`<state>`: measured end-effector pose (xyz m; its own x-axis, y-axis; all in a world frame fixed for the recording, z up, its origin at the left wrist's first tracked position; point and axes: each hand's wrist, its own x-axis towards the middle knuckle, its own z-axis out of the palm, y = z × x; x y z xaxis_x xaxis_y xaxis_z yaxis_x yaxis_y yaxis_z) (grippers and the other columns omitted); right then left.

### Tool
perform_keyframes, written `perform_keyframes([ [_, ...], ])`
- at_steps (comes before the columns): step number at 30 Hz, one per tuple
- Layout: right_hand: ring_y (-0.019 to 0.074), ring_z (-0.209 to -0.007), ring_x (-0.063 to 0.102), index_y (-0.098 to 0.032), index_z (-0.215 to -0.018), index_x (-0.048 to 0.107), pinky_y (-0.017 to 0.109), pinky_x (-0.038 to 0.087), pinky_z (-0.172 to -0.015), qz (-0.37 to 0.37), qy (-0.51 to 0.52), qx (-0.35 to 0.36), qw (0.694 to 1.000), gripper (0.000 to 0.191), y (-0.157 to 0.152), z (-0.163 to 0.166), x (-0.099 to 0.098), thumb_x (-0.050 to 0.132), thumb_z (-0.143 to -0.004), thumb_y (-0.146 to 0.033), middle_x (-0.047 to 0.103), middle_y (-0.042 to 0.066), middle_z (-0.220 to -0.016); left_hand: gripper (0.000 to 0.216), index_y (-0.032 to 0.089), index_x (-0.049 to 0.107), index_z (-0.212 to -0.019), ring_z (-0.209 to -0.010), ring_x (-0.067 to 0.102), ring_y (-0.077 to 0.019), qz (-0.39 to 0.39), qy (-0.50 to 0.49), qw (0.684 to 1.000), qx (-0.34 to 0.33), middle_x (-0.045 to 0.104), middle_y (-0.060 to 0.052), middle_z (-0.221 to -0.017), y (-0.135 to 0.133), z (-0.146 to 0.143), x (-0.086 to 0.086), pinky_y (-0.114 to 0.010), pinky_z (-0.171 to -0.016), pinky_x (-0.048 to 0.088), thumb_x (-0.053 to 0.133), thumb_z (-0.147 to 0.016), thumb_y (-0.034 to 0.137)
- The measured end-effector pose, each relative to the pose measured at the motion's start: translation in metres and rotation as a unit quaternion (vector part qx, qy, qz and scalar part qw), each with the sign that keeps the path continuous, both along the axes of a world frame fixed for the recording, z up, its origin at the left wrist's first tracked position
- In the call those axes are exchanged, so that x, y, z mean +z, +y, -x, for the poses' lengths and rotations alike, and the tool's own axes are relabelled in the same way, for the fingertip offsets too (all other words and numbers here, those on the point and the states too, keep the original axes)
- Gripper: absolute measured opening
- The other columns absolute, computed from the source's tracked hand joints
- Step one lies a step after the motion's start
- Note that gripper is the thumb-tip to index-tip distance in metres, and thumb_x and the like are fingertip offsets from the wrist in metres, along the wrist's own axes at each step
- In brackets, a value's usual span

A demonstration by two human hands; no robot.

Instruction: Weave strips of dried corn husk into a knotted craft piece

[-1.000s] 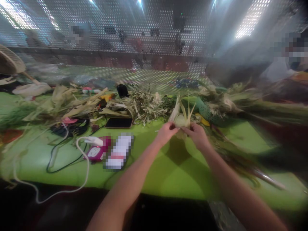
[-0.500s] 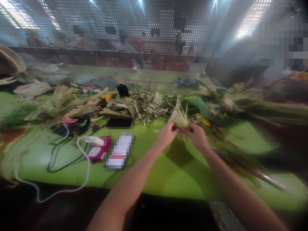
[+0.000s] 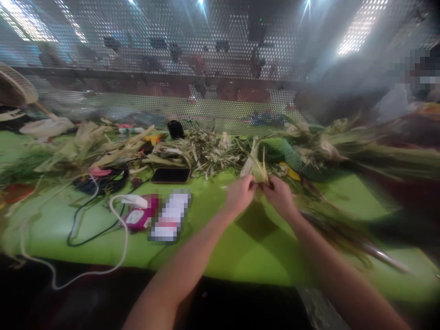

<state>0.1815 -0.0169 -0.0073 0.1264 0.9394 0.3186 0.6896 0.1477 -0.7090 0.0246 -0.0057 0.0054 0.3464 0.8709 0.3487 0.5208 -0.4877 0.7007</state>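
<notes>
Between my two hands stands a pale yellow-green husk leaf [image 3: 257, 166], folded, with pointed tips rising above the fingers. My left hand [image 3: 242, 191] pinches its lower left side. On the lower right, my right hand [image 3: 277, 192] closes on the same leaf with thumb and fingers. The two hands nearly meet at the base, hiding its lower end. Just behind lies a heap of cut dry leaf strips [image 3: 216, 153].
The green table [image 3: 220, 252] carries a dark phone [image 3: 170, 175], a lit phone [image 3: 171, 215], a magenta power box [image 3: 142, 215] and a white cable [image 3: 126, 238]. A green perforated basket [image 3: 292, 153] and long leaves [image 3: 374, 156] lie right. A mesh panel [image 3: 206, 91] stands behind.
The tips of the husk leaf have drawn closer together and shifted slightly. Both hands have turned a little while keeping their grip; the things on the table look unchanged.
</notes>
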Motion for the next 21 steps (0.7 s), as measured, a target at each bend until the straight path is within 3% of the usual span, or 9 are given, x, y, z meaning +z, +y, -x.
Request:
perform_keyframes([
  [4, 0.0135, -0.060, 0.039, -0.022, -0.066, 0.046, 0.026, 0.032, -0.055, -0.005, 0.086, 0.037, 0.996, 0.022, 0.007, -0.009, -0.005, 0.056, -0.071, -0.040, 0.045, -0.003, -0.062, 0.012, 0.018, 0.060, -0.085, -0.079, 0.059, -0.0148, -0.005, -0.102, 0.987, -0.121, 0.066, -0.004, -0.084, -0.007, -0.002, 0.009, -0.027, -0.075, 0.046, 0.055, -0.092, 0.027],
  [6, 0.0124, -0.057, 0.037, -0.023, -0.065, 0.043, 0.026, 0.032, -0.053, 0.006, 0.129, 0.025, 0.991, 0.028, 0.012, -0.018, -0.007, 0.059, -0.073, -0.044, 0.041, -0.005, -0.058, 0.015, 0.018, 0.062, -0.093, -0.081, 0.061, -0.0145, 0.025, -0.189, 0.975, -0.115, 0.067, -0.005, -0.089, -0.002, 0.007, 0.018, -0.027, -0.076, 0.048, 0.056, -0.091, 0.032],
  [9, 0.0119, -0.055, 0.040, -0.022, -0.069, 0.048, 0.026, 0.035, -0.052, 0.047, 0.197, -0.021, 0.979, 0.032, 0.019, -0.029, -0.006, 0.066, -0.070, -0.048, 0.043, -0.005, -0.056, 0.022, 0.019, 0.061, -0.095, -0.078, 0.060, -0.0131, -0.012, -0.342, 0.939, 0.034, 0.066, -0.003, -0.086, 0.016, 0.037, 0.032, -0.025, -0.074, 0.049, 0.063, -0.086, 0.039],
  [11, 0.0126, -0.055, 0.045, -0.021, -0.073, 0.053, 0.026, 0.038, -0.052, 0.075, 0.250, -0.042, 0.964, 0.035, 0.023, -0.031, -0.005, 0.071, -0.065, -0.050, 0.050, -0.004, -0.058, 0.027, 0.020, 0.059, -0.097, -0.077, 0.060, -0.0122, -0.078, -0.438, 0.884, 0.145, 0.065, -0.002, -0.088, 0.032, 0.062, 0.038, -0.024, -0.073, 0.048, 0.065, -0.084, 0.043],
  [12, 0.0130, -0.055, 0.047, -0.021, -0.074, 0.054, 0.026, 0.039, -0.052, 0.083, 0.279, -0.048, 0.955, 0.038, 0.024, -0.031, -0.004, 0.072, -0.063, -0.051, 0.053, -0.003, -0.059, 0.028, 0.020, 0.058, -0.097, -0.076, 0.060, -0.0117, -0.106, -0.472, 0.855, 0.188, 0.064, -0.002, -0.088, 0.039, 0.073, 0.039, -0.024, -0.073, 0.048, 0.065, -0.084, 0.044],
  [14, 0.0139, -0.056, 0.051, -0.020, -0.076, 0.055, 0.026, 0.042, -0.053, 0.086, 0.333, -0.046, 0.938, 0.040, 0.024, -0.029, -0.003, 0.074, -0.060, -0.052, 0.055, -0.003, -0.059, 0.028, 0.019, 0.058, -0.101, -0.079, 0.060, -0.0119, -0.124, -0.489, 0.832, 0.232, 0.064, -0.003, -0.094, 0.052, 0.090, 0.036, -0.025, -0.074, 0.048, 0.063, -0.084, 0.042],
  [16, 0.0144, -0.056, 0.054, -0.020, -0.078, 0.056, 0.027, 0.045, -0.055, 0.088, 0.362, -0.028, 0.927, 0.040, 0.022, -0.025, -0.001, 0.076, -0.060, -0.050, 0.057, -0.003, -0.059, 0.025, 0.018, 0.061, -0.102, -0.081, 0.061, -0.0137, -0.094, -0.431, 0.861, 0.252, 0.065, -0.004, -0.096, 0.059, 0.096, 0.029, -0.026, -0.075, 0.048, 0.058, -0.086, 0.037],
  [19, 0.0145, -0.059, 0.057, -0.020, -0.082, 0.058, 0.027, 0.048, -0.059, 0.099, 0.372, 0.010, 0.923, 0.037, 0.016, -0.020, 0.003, 0.075, -0.063, -0.048, 0.062, -0.002, -0.065, 0.024, 0.015, 0.066, -0.101, -0.082, 0.063, -0.0193, 0.029, -0.195, 0.955, 0.222, 0.067, -0.006, -0.089, 0.061, 0.091, 0.018, -0.032, -0.080, 0.049, 0.062, -0.082, 0.029],
  [21, 0.0151, -0.065, 0.060, -0.020, -0.084, 0.061, 0.028, 0.049, -0.063, 0.095, 0.366, 0.033, 0.925, 0.036, 0.011, -0.017, 0.006, 0.074, -0.066, -0.048, 0.065, -0.001, -0.072, 0.036, 0.014, 0.065, -0.111, -0.095, 0.064, -0.0251, 0.044, -0.076, 0.969, 0.230, 0.067, -0.012, -0.101, 0.058, 0.082, 0.014, -0.038, -0.088, 0.048, 0.068, -0.076, 0.024],
])
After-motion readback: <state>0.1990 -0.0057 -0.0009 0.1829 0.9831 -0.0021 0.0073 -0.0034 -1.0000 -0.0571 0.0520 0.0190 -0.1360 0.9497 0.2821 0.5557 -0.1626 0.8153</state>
